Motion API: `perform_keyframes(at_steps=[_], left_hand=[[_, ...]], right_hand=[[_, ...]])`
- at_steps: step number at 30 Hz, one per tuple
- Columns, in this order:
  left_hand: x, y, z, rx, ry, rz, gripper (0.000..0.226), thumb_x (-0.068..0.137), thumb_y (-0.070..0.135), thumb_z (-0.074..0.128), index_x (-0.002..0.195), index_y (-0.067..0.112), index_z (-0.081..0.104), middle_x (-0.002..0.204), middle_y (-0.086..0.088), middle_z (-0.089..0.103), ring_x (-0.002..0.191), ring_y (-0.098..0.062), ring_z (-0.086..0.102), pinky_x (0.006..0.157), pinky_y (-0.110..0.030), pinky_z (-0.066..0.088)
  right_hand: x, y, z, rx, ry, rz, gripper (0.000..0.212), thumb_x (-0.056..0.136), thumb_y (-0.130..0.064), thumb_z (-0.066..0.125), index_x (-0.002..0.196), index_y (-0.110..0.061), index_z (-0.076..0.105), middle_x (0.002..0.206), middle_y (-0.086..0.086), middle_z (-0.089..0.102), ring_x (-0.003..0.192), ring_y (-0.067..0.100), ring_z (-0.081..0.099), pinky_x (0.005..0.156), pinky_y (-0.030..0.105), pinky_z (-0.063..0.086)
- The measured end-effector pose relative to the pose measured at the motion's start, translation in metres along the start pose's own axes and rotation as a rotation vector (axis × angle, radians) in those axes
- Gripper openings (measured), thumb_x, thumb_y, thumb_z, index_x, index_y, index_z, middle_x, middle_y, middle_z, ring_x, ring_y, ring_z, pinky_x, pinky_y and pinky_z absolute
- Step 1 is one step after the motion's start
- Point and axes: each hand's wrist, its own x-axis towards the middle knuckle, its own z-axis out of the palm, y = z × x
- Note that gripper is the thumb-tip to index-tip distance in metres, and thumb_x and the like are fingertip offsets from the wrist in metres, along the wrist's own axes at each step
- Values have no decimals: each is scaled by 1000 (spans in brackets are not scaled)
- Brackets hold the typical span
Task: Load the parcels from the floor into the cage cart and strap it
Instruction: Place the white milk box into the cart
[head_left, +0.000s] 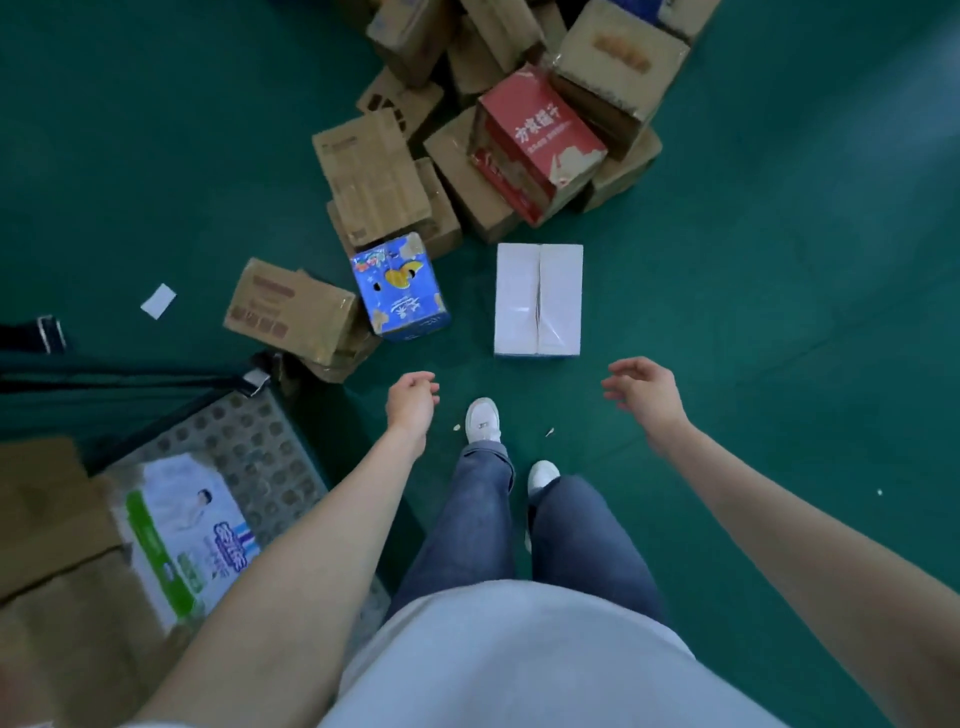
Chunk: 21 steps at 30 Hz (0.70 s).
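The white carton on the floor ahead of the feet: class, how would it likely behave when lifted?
The white carton probably stays stiff: its faces look flat and square. Its taped, glossy top may be slippery. It lies flat on the green floor, so tipping seems unlikely. Weight cannot be judged.

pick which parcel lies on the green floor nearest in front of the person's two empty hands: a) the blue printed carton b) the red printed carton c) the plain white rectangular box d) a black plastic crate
c: the plain white rectangular box lies flat just beyond the left hand and right hand, apart from the pile.
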Motion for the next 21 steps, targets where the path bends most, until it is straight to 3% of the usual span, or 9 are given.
perform_keyframes(at_steps=[3, 8, 15, 21], left_hand=[[30, 24, 7, 108, -17, 28, 31, 99, 10, 40, 123, 16, 59, 127, -8, 60, 97, -21, 58, 78, -30, 46], [80, 51, 38, 227, -128, 59, 47, 104, 14, 38, 149, 23, 37, 154, -3, 36, 137, -21, 39, 102, -32, 34], [187, 17, 124, 305, -240, 46, 53, 103, 13, 37, 154, 22, 28, 158, 3, 32, 143, -17, 32, 112, -32, 27], [297, -51, 209, 328, -314, -55, 57, 103, 15, 40, 157, 18, 20, 161, 1, 26, 146, -17, 27, 115, -31, 22]], right_hand=[[28, -8, 2, 40, 20, 41, 21, 91, -3, 57, 107, -16, 60, 103, 8, 67, 82, 19, 65, 72, 29, 47], [90, -9, 4, 25, 33, 79, 48, 92, -8, 54, 138, -22, 50, 121, 2, 64, 106, 20, 57, 86, 33, 43], [212, 37, 38, -31, -29, 112, 62, 95, -5, 51, 151, -27, 35, 146, 2, 47, 126, 20, 50, 96, 31, 37], [336, 116, 84, -32, -85, 197, 73, 95, -6, 52, 157, -28, 21, 161, 0, 28, 146, 19, 29, 112, 37, 30]])
